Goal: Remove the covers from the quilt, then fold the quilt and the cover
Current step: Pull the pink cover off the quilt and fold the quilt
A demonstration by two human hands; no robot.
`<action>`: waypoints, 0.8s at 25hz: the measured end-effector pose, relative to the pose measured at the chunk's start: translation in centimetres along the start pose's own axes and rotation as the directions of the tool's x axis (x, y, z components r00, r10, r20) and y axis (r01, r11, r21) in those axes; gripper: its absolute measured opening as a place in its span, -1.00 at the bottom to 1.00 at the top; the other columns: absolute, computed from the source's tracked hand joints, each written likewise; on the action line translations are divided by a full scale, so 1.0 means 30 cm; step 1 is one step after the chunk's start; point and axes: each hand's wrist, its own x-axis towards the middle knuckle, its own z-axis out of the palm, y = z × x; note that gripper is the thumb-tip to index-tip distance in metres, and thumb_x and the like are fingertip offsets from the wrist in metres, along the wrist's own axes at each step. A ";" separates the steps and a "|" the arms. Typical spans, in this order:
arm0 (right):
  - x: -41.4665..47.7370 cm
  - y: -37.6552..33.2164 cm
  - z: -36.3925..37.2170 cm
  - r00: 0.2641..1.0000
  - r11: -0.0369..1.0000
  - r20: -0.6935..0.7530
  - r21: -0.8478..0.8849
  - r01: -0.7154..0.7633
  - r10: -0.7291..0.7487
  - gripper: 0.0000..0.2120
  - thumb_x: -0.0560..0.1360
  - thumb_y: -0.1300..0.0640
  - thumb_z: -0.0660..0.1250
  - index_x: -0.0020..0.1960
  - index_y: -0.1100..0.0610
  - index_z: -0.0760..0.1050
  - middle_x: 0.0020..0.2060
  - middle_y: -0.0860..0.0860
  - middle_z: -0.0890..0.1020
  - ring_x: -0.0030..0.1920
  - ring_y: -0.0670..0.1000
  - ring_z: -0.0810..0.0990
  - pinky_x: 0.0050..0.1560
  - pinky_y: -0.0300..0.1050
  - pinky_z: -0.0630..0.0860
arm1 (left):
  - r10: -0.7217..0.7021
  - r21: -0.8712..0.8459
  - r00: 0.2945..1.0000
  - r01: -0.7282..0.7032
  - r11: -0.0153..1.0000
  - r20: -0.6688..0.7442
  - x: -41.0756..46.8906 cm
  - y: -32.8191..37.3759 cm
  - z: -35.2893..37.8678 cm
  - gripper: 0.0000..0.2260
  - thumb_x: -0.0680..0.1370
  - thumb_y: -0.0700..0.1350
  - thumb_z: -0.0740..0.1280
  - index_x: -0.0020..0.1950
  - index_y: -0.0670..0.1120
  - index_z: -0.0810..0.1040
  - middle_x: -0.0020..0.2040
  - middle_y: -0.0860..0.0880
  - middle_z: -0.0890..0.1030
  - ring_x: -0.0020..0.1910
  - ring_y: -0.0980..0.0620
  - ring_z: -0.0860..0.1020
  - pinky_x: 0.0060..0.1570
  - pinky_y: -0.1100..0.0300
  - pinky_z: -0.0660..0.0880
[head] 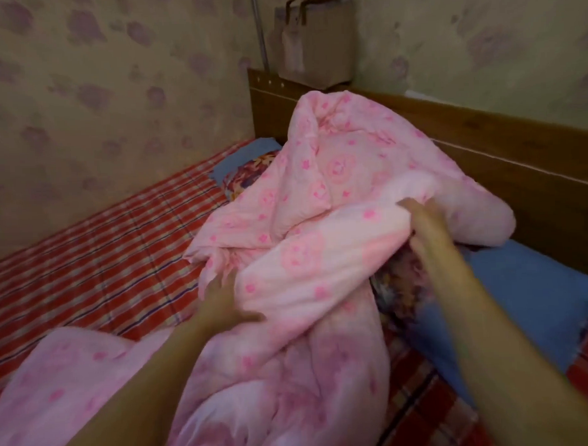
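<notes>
Quilt [317, 175] first: we see it heaped in pink flowered folds on the bed, its high end against the headboard [483, 156] and the rest trailing away from the headboard towards us. A flatter pink sheet further from the headboard may be the cover, but we cannot tell one from the other. Under it lies a red checked sheet [104, 262], with a blue cloth [508, 298] just below the headboard and a flowered pillow [247, 174] half buried beside it. A bag [316, 45] hangs above the headboard.

Our right hand [422, 225] is curled into a thick fold near the headboard, gripping it. Our left hand [222, 305] lies against a bunched edge further out; blur hides whether its fingers pinch.

We judge we are at the stripping step. Next we need to find the open edge and draw the filling out.
</notes>
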 end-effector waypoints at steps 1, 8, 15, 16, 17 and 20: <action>0.019 -0.151 -0.053 0.985 0.990 -0.100 -0.020 0.141 -0.143 -0.61 0.42 0.18 0.37 0.23 0.23 0.49 0.01 0.08 0.56 -0.02 0.03 0.55 -0.08 -0.11 0.51 | 0.079 -0.009 0.997 -0.079 0.997 0.026 0.012 0.090 -0.032 0.24 0.11 0.45 0.43 0.56 -0.04 -0.12 0.55 -0.07 0.05 0.51 -0.10 0.07 0.44 -0.07 0.13; 0.098 -0.270 -0.663 0.869 0.948 -0.406 0.016 0.318 -0.285 -0.24 0.34 0.20 0.39 0.49 0.06 0.22 0.32 0.03 0.45 0.22 0.00 0.52 0.20 -0.09 0.50 | 0.549 -0.470 0.801 -0.399 0.787 0.240 -0.175 0.748 0.257 -0.63 0.48 0.11 0.34 0.10 -0.15 0.61 -0.01 -0.06 0.62 -0.02 0.11 0.51 -0.11 0.29 0.38; -0.172 0.435 -0.900 0.830 0.764 -0.054 -0.361 -0.535 0.555 -0.78 0.28 0.31 0.44 -0.12 0.21 0.48 -0.61 0.01 0.45 -0.69 -0.15 0.33 -0.68 -0.35 0.23 | 0.398 -0.094 0.810 -0.398 0.912 0.431 -0.326 0.745 0.463 -0.62 0.58 0.00 0.25 0.32 -0.17 0.45 0.30 -0.17 0.50 0.27 -0.09 0.47 0.10 0.21 0.35; -0.206 0.473 -0.891 0.832 0.704 -0.041 -0.512 -0.493 0.553 -0.73 0.31 0.40 0.41 -0.02 0.22 0.52 -0.53 0.03 0.48 -0.67 -0.16 0.33 -0.66 -0.33 0.23 | 0.323 -0.042 0.873 -0.331 0.943 0.367 -0.347 0.690 0.470 -0.56 0.56 0.05 0.26 0.40 -0.08 0.37 0.38 -0.09 0.43 0.36 -0.05 0.38 0.28 0.14 0.26; -0.253 0.495 -0.848 0.851 0.671 -0.038 -0.598 -0.439 0.523 -0.67 0.37 0.42 0.36 0.11 0.22 0.52 -0.36 0.09 0.55 -0.55 -0.13 0.46 -0.56 -0.30 0.36 | 0.233 0.035 0.937 -0.251 0.967 0.259 -0.368 0.619 0.473 -0.46 0.54 0.15 0.25 0.47 0.01 0.26 0.46 -0.02 0.32 0.44 -0.04 0.27 0.39 0.01 0.13; -0.311 0.457 -0.698 0.989 0.600 -0.028 -0.793 -0.109 0.143 -0.50 0.47 0.22 0.31 0.40 0.14 0.33 0.17 0.16 0.55 0.12 0.11 0.56 0.06 -0.14 0.48 | -0.114 0.172 0.993 0.115 0.978 -0.015 -0.429 0.417 0.423 -0.16 0.39 0.42 0.22 0.53 0.05 0.04 0.54 -0.11 0.06 0.51 -0.18 0.03 0.41 -0.22 -0.05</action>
